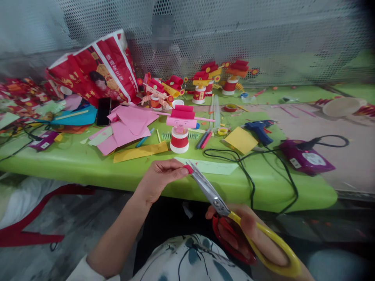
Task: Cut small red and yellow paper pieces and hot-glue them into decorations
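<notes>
Between thumb and fingers, my left hand (159,175) pinches a small red piece of paper (189,169) just over the table's front edge. My right hand (249,226) grips a pair of scissors (215,201) with one yellow and one red handle. The blades are slightly parted, and their tips are at the red piece. Behind my hands stands a paper figure (179,130) with a pink face, a rolled red hat and a red and white cup-like base. A pale green paper strip (215,166) lies under the blade tips.
Pink paper sheets (129,125), a yellow strip (140,152) and a phone (104,111) lie left. Rightward are a yellow square (241,140), a blue glue gun (260,130), a purple power box (307,156) and black cables. Several finished-looking figures (200,88) stand behind near a red bag (96,70).
</notes>
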`<state>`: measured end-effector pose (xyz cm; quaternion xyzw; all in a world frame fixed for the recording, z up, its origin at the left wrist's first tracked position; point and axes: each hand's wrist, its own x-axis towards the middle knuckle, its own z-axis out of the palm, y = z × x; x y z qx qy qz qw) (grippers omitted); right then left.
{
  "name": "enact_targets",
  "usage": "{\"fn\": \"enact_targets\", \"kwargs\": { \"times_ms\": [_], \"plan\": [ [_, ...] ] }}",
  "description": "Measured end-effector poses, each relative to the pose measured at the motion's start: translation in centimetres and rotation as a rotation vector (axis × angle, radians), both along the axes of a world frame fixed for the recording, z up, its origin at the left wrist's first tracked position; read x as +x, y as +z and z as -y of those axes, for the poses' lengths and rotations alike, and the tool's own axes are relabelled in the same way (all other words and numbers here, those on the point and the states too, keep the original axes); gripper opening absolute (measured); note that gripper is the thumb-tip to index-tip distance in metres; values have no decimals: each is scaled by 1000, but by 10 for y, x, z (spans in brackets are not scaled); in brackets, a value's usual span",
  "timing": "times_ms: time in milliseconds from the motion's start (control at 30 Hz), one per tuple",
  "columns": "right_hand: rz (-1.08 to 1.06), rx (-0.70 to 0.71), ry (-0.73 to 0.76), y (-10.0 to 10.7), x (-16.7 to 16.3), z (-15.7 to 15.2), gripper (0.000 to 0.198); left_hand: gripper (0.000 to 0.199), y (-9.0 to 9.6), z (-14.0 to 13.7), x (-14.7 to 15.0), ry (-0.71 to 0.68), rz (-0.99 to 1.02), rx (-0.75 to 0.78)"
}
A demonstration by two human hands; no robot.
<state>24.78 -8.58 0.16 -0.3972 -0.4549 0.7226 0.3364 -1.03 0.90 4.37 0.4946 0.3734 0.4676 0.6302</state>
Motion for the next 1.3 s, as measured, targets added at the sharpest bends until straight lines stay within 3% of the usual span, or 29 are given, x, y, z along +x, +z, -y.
{"fn": "enact_targets", "kwargs": {
  "times_ms": [167, 500, 700, 800, 900, 1067, 1167, 1300],
  "plan": [
    [-25, 4, 51, -2, 2, 0, 83, 5, 0, 1, 0, -8, 3, 1],
    [35, -41, 38, 12, -2, -2, 86, 12, 7, 3, 1, 13, 1, -25],
    [-80, -23, 53, 15, 3, -6, 83, 10, 3, 4, 1, 54, -13, -46],
    [-116, -5, -52, 16, 3, -7, 80, 14, 4, 4, 2, 116, 10, -102],
    [-52, 92, -156, 19, 5, -6, 64, 16, 7, 4, 3, 180, 63, -151],
    [330, 236, -244, 22, 13, -7, 57, 14, 13, 2, 6, 270, 183, -194],
    [425, 224, -268, 21, 11, -8, 57, 16, 15, 3, 7, 290, 279, -298],
    [346, 137, -334, 26, -6, -10, 58, 24, 16, 11, 14, 314, 371, -479]
  ]
}}
